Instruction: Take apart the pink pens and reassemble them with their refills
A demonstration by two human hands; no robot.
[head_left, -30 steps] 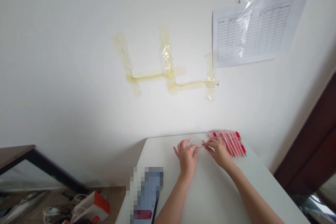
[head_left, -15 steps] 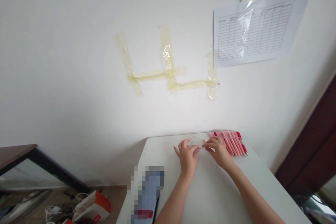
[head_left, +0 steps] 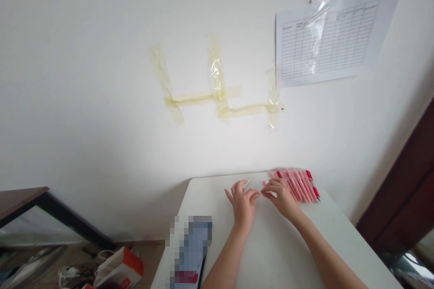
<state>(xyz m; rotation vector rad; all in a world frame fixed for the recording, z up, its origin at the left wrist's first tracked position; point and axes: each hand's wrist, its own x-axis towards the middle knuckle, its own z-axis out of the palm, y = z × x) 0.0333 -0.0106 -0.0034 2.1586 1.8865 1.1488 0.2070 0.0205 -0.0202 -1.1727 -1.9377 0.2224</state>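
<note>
Over the far part of the table, my left hand (head_left: 243, 207) and my right hand (head_left: 284, 199) meet fingertip to fingertip. Thumb and index finger of each are closed on a small, thin pink pen part (head_left: 261, 193), mostly covered by the fingers. My left hand's other fingers are raised and curled. Just behind them shows a thin whitish stick (head_left: 247, 183); whether the hand touches it I cannot tell. A short pink piece (head_left: 264, 183) lies near my right fingertips. Right beside my right hand, several pink pens (head_left: 301, 185) lie in a row, some with red ends.
The white table (head_left: 271, 253) stands against a wall with yellowed tape (head_left: 217, 72) and a taped printed sheet (head_left: 328, 40). A phone-like device (head_left: 193, 253), partly blurred out, lies at the left edge. On the floor stands a white and orange bag (head_left: 120, 268).
My hands have come slightly closer together, so less of the thin pink part shows between the fingertips. The pens and the device have stayed in place.
</note>
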